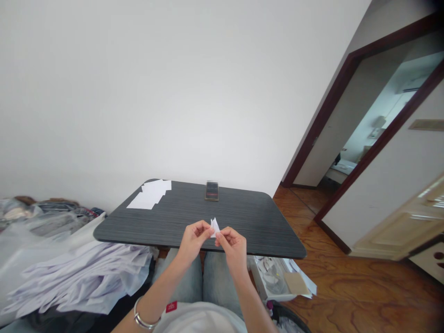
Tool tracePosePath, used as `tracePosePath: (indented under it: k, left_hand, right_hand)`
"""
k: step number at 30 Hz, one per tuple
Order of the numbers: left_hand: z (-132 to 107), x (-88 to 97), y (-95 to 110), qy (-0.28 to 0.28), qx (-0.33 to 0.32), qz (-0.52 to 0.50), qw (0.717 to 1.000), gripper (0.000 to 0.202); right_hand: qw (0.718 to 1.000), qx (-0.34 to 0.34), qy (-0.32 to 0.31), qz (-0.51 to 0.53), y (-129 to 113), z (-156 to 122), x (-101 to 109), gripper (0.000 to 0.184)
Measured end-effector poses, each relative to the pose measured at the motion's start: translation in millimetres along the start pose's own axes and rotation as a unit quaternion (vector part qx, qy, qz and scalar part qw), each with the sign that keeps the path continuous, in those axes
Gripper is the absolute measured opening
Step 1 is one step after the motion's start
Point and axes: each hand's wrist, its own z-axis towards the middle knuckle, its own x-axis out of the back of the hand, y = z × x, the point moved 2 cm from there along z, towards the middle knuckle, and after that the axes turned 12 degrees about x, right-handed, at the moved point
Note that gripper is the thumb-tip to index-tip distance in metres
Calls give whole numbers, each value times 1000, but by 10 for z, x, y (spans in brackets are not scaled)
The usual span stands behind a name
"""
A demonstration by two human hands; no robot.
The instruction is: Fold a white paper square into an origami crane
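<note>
My left hand and my right hand pinch a small folded piece of white paper between thumbs and fingers, just above the near edge of a dark grey wood-grain table. The paper's pointed end sticks upward between my hands. Several loose white paper sheets lie overlapping at the table's far left corner. A smartphone stands at the far edge, its screen blurred. A silver bangle circles my left wrist.
A heap of pale cloth and plastic lies left of the table, over my lap's edge. My denim-covered knees are below the table. An open box of papers sits on the wooden floor at right, beside a doorway.
</note>
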Motion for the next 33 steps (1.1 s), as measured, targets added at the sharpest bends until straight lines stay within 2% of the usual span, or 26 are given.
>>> tracePosePath:
  k: [10, 13, 16, 22, 27, 31, 33]
  left_hand:
    - [1, 1, -2, -27, 0, -10, 1000, 17]
    - [3, 24, -1, -16, 1, -6, 1000, 17]
    - [0, 41, 15, -16, 6, -6, 1000, 17]
    - [-17, 26, 28, -63, 17, -22, 998, 18]
    - [-17, 18, -25, -107, 54, -50, 992, 21]
    - [-13, 35, -55, -114, 59, -41, 991, 19]
    - [-12, 40, -63, -116, 61, -34, 991, 20]
  right_hand:
    - [1000, -1, -11, 12, 12, 24, 21, 14]
    - [1000, 13, -15, 2, -5, 36, 32, 19]
    - [999, 34, 2, -7, -62, 53, 55, 16]
    - [993, 79, -42, -73, -212, 90, 57, 9]
    - [986, 109, -59, -114, -216, 95, 58, 6]
    - [982, 134, -52, -120, -233, 93, 71, 12]
    - [981, 134, -60, -125, -263, 99, 73, 9]
